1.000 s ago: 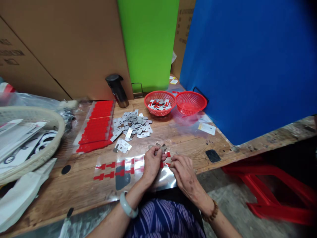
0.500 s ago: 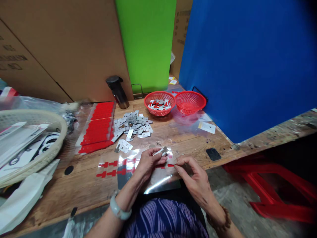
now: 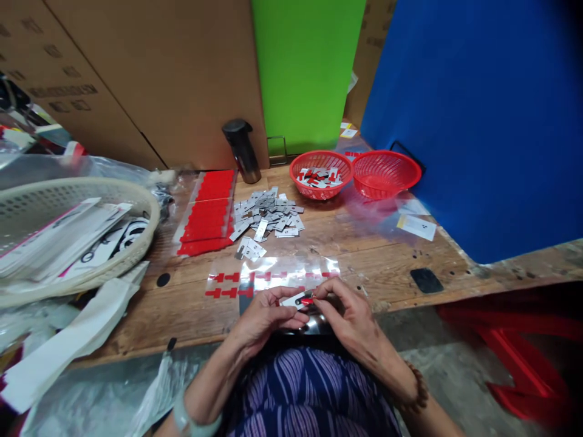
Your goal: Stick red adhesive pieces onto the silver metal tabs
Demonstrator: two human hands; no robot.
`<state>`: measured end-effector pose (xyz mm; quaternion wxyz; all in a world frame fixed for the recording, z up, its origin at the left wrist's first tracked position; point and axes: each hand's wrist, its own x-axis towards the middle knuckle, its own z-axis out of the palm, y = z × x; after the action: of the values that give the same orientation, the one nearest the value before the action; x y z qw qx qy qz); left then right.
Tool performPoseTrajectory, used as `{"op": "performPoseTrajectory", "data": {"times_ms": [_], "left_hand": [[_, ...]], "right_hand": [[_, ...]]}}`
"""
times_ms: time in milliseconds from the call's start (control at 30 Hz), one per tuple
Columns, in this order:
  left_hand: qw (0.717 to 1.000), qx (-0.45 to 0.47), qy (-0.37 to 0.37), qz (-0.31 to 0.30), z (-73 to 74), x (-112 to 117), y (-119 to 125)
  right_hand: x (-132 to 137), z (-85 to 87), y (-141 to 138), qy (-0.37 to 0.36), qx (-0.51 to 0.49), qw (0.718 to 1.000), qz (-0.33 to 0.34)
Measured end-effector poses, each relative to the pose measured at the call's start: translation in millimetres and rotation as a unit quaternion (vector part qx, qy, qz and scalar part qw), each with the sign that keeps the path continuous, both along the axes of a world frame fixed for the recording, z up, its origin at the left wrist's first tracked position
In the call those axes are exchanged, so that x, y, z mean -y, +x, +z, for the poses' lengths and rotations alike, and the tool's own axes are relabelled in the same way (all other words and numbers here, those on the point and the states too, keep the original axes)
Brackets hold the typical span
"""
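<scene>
My left hand (image 3: 268, 315) is closed on a small flat metal plate (image 3: 291, 300), pale with a dark slot at its right end. In a pinch between thumb and forefinger, my right hand (image 3: 348, 312) holds a red sticker (image 3: 306, 301) against the slotted end of that plate. Whether the sticker is stuck down I cannot tell. Beneath and beyond the hands lies a clear sheet (image 3: 298, 267) bearing rows of red T-shaped stickers (image 3: 230, 277). A heap of similar metal plates (image 3: 268, 212) lies farther back, with a few loose plates (image 3: 250, 248) in front of it.
Red sticker sheets (image 3: 207, 212) are stacked left of the heap, near a dark bottle (image 3: 243, 152). One red basket (image 3: 321, 193) holds plates with red stickers; another red basket (image 3: 387, 176) stands beside it. A large cream basket (image 3: 152, 206) occupies the left. A blue panel (image 3: 492, 133) bounds the right.
My right hand has brought the red sticker from above the sheet to the plate in my left hand. Both hands are now together nearer my body. The camera view has shifted left.
</scene>
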<state>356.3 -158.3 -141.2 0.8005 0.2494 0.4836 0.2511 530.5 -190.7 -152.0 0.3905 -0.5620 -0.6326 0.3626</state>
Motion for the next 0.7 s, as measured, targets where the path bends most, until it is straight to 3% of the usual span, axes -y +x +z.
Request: {"op": "performPoseTrajectory", "data": {"times_ms": [700], "left_hand": [[0.999, -0.001, 0.011, -0.033, 0.4, 1.0, 2.9]], "right_hand": [[0.4, -1.1, -1.3, -0.007, -0.005, 1.000, 0.019]]}}
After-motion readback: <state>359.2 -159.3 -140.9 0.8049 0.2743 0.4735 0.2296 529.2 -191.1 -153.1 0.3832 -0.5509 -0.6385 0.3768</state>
